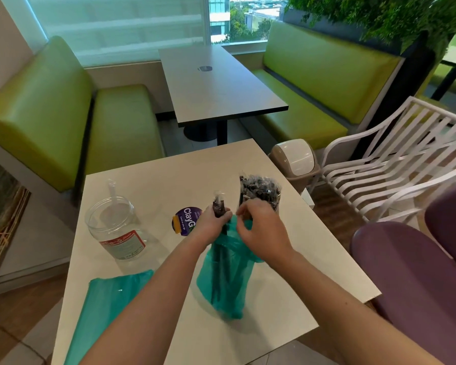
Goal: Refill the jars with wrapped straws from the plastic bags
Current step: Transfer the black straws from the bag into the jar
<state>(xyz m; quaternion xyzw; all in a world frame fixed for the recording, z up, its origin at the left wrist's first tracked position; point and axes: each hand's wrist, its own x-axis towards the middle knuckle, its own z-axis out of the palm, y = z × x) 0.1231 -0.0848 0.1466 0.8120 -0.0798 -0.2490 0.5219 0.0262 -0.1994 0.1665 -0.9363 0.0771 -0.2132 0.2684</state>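
Head view, left hand: the left hand (211,223) has its fingers curled tight round a small bunch of straws (218,206), dark and wrapped, whose tops stick up above the fist; the lower ends run down into the bag.
Head view, right hand: the right hand (258,227) has its fingertips pinched together on the bag's rim, probably to hold the mouth open so the bunch slides out freely.
Bag: the teal bag (225,283) stands on the table (153,185) between the forearms, more dark straws showing through its thin wall.
Full jar: a jar (259,192) packed with dark straws stands just behind the right hand; only its crowded top shows, the rest is hidden by the hand.
Empty jar: the clear jar (117,229) with a red label sits open, left of the hands and well apart from them, with one clear wrapped piece leaning inside. It looks like the next one to fill.
Spare bag: a second bag (108,306) lies flat near the table's near left edge, likely waiting its turn or already used; I cannot tell which.
Sticker: a round purple sticker (186,221) on the table, partly hidden by the left hand.
Step, as I judge it: drawing a handful out of the bag, with a jar as its destination.
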